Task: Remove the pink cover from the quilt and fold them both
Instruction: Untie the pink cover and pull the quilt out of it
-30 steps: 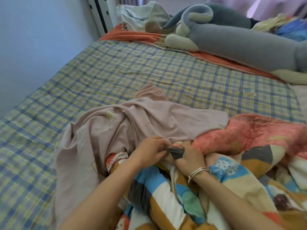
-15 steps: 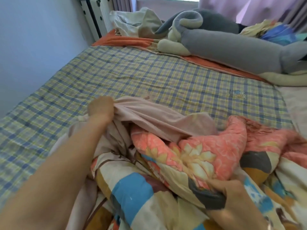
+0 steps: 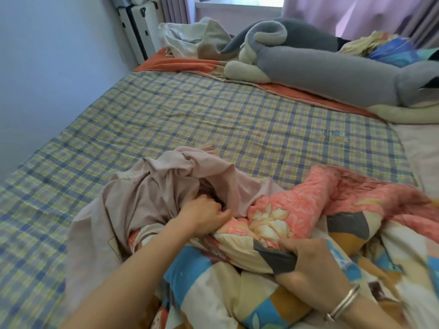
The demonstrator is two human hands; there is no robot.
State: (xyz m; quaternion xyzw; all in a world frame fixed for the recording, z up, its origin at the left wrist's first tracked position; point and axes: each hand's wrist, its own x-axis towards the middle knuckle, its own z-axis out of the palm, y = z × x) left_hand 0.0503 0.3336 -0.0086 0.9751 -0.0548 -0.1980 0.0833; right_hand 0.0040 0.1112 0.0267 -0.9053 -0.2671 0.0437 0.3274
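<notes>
The pale pink cover (image 3: 152, 198) lies bunched on the bed at the centre left, its open mouth turned toward me. The colourful patchwork quilt (image 3: 297, 210), coral floral with blue, orange and grey blocks, spills out of it to the right and over my lap. My left hand (image 3: 204, 214) reaches into the cover's opening with fingers curled on the quilt's edge there. My right hand (image 3: 308, 260), a silver bangle on its wrist, is shut on a grey and cream fold of the quilt at the lower right.
The plaid bed sheet (image 3: 213, 119) stretches ahead. A long grey plush toy (image 3: 332, 72) lies across the head of the bed on an orange sheet (image 3: 180, 64), with crumpled clothes (image 3: 197, 41) beside it. A blue wall (image 3: 47, 67) runs along the left.
My left hand has come back from the cover's far left edge into its opening. More coral quilt now lies outside the cover, and my right hand keeps its grip lower right.
</notes>
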